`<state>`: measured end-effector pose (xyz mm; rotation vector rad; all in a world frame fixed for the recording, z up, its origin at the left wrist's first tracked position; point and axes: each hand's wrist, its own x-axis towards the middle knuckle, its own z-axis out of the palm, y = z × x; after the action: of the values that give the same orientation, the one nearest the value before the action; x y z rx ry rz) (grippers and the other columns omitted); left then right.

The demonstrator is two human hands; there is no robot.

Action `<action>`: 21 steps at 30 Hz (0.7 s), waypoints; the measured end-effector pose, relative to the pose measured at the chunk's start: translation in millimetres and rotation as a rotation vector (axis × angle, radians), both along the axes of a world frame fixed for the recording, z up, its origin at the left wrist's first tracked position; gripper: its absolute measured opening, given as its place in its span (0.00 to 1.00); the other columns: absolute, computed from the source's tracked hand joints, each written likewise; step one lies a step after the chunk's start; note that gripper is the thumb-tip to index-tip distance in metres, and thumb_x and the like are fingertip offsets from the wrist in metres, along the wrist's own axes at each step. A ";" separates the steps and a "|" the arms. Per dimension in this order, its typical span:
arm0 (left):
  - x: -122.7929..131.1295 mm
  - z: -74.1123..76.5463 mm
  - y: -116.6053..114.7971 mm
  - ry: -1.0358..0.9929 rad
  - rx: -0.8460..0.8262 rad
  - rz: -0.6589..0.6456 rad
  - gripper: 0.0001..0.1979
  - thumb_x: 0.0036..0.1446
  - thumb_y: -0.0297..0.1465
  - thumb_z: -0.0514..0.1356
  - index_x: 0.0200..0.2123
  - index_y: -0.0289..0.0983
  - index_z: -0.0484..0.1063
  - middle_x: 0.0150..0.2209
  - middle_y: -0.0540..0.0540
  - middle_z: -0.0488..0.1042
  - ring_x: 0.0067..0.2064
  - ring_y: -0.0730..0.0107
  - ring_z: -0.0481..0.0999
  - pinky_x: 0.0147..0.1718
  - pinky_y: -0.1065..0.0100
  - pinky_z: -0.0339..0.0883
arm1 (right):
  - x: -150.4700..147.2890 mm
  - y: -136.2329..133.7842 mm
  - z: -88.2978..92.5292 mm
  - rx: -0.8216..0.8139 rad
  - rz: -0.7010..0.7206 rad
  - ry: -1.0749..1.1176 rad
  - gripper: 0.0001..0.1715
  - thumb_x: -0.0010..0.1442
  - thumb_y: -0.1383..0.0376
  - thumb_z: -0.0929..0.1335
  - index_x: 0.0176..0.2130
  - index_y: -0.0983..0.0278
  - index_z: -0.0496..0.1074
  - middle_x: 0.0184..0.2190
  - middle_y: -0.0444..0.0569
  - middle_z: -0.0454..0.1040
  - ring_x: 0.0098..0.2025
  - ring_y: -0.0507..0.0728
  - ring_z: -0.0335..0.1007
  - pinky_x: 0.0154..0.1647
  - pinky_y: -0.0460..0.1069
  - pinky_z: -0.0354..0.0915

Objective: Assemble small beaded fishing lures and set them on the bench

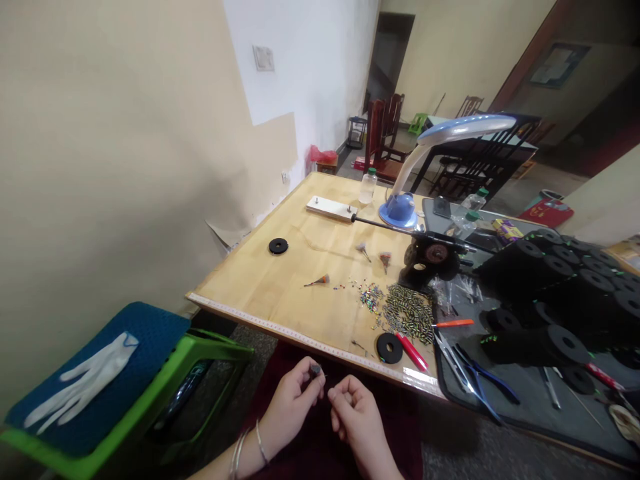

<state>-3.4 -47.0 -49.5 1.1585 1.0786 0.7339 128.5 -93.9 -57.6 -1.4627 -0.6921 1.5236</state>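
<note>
My left hand point(290, 399) is below the table's near edge, over my lap, with its fingertips pinched on a small dark piece point(315, 369). My right hand point(356, 415) is right beside it, fingers curled closed; a thin thread or wire seems to run between the two hands, too fine to be sure. On the wooden table point(280, 280) just beyond lie a heap of small beads point(403, 313), a black foam disc point(389, 348) and a red pen point(413, 353).
A green stool with a blue cushion and a white glove point(83, 387) stands at my left. A blue desk lamp point(400, 208), bottle point(368, 185), wooden block point(331, 209) and another black disc point(278, 246) lie farther off. A dark tray point(530, 387) at right holds pliers and stacked black discs.
</note>
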 end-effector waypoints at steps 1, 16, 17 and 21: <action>-0.1 -0.5 0.0 -0.003 0.001 0.001 0.12 0.54 0.39 0.61 0.28 0.38 0.65 0.21 0.54 0.65 0.25 0.72 0.65 0.26 0.72 0.60 | 0.0 0.3 -0.6 0.000 0.003 -0.002 0.28 0.46 0.43 0.71 0.24 0.62 0.61 0.09 0.35 0.62 0.10 0.44 0.44 0.12 0.41 0.40; -0.7 -0.8 -0.8 0.080 0.092 -0.046 0.08 0.57 0.35 0.57 0.29 0.38 0.64 0.23 0.54 0.65 0.26 0.72 0.65 0.27 0.72 0.61 | -0.5 1.0 -2.8 -0.017 0.008 -0.017 0.28 0.46 0.42 0.71 0.24 0.62 0.60 0.09 0.35 0.63 0.10 0.43 0.45 0.12 0.41 0.40; -0.9 -1.1 -1.1 0.088 0.109 -0.054 0.08 0.58 0.34 0.56 0.29 0.38 0.64 0.23 0.54 0.65 0.26 0.72 0.66 0.28 0.72 0.61 | -0.6 1.2 -2.8 -0.019 0.007 -0.015 0.28 0.46 0.42 0.71 0.24 0.62 0.61 0.09 0.35 0.63 0.10 0.43 0.45 0.12 0.41 0.40; -0.9 1.6 -1.9 0.129 0.172 -0.097 0.08 0.58 0.34 0.56 0.29 0.37 0.65 0.24 0.53 0.66 0.28 0.71 0.67 0.30 0.72 0.62 | -0.1 2.6 -3.3 -0.015 -0.005 0.000 0.29 0.46 0.42 0.71 0.25 0.62 0.61 0.09 0.35 0.63 0.10 0.43 0.46 0.12 0.40 0.41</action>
<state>-4.3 -48.9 -47.9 1.4110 1.0733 0.6933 128.4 -91.3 -61.0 -1.4746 -0.6784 1.5278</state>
